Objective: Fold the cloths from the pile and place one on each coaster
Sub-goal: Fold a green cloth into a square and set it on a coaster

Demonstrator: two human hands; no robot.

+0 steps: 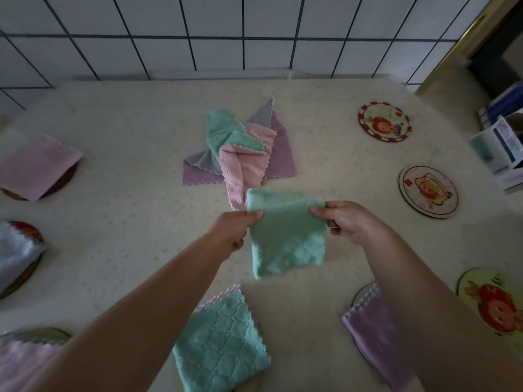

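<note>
Pink fleece sits farthest out past the left hand: a folded pink cloth (pixel 36 171) covering a dark coaster (pixel 63 181) near the table's left edge. Nearer the person on that side, a pale grey-blue cloth (pixel 15 253) lies on a second coaster (pixel 27 230), and a pink-lilac cloth (pixel 22 360) covers a third by the left forearm. The left hand (pixel 233 229) is closed in a pinch, thumb and fingers gripping the left upper edge of a green cloth (pixel 285 236) held up above the table (pixel 127 222). Beyond both hands lies the pile (pixel 243 148) of loose green, pink, grey and purple cloths. Below the hands, between the forearms, a folded green cloth with a pink edge (pixel 220 343) rests flat. The held green cloth hangs doubled over, its scalloped lower edge free. The right hand (pixel 345 219) is likewise shut in a pinch on the cloth's right upper edge. Under the right forearm a folded purple cloth (pixel 373 321) lies on a coaster. Out beyond the right hand three bare cartoon-printed coasters sit: far (pixel 384 121), middle (pixel 428 191) and near (pixel 492 306).
</note>
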